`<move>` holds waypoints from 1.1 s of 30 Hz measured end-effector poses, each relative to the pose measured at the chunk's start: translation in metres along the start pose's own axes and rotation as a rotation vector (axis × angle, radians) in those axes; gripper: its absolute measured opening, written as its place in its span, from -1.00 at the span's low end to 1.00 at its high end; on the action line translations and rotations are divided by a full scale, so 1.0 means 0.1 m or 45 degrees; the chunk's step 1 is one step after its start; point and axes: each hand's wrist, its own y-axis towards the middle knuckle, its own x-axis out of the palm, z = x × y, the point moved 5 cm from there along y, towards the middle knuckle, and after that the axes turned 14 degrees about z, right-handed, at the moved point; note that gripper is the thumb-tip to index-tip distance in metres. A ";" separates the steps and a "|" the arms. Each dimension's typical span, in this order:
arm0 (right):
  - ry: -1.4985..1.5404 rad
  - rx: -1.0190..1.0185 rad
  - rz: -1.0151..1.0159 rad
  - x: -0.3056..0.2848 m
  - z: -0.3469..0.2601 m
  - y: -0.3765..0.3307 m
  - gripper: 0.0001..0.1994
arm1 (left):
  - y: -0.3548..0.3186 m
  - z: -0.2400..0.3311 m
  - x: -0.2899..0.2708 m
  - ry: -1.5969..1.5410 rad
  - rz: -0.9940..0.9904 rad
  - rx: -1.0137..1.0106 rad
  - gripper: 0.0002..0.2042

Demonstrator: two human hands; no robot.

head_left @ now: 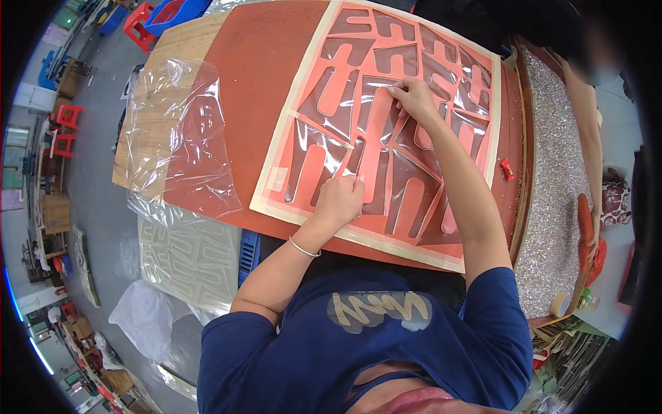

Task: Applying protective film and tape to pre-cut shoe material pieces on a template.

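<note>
A large cream-edged board [272, 186] with a pink face lies on the table in front of me. Several clear, glossy plastic pieces [345, 116] with long slots cover it, and pink shows through the slots. Toward the board's middle, my right hand [416, 103] pinches the far end of one clear plastic piece beside a long pink strip [376, 124]. My left hand [341, 199] is closed at the near end of that same strip, its fingertips on the clear plastic. What exactly lies under the left fingertips is partly hidden.
A loose clear plastic sheet [186, 138] hangs over the reddish table's [255, 69] left side. Below it is a pale sheet with cut shapes [186, 259]. At right, a person's arm [586, 131] is beside a glittery surface [552, 179]. A small red object [507, 170] lies nearby.
</note>
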 end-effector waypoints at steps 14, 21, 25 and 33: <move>-0.159 -0.137 0.143 0.04 -0.04 -0.02 -0.77 | 0.02 0.03 -0.03 -0.078 -0.133 -0.306 -0.59; -0.364 -0.221 0.185 0.10 -0.04 0.02 -0.77 | 0.02 0.07 -0.04 -0.069 -0.139 -0.319 -0.61; -0.445 -0.328 0.167 0.13 -0.11 -0.04 -0.74 | 0.02 0.05 -0.04 -0.075 -0.138 -0.321 -0.61; -0.924 -0.697 0.339 0.08 -0.42 -0.22 -0.86 | 0.06 0.01 0.00 -0.078 -0.161 -0.390 -0.68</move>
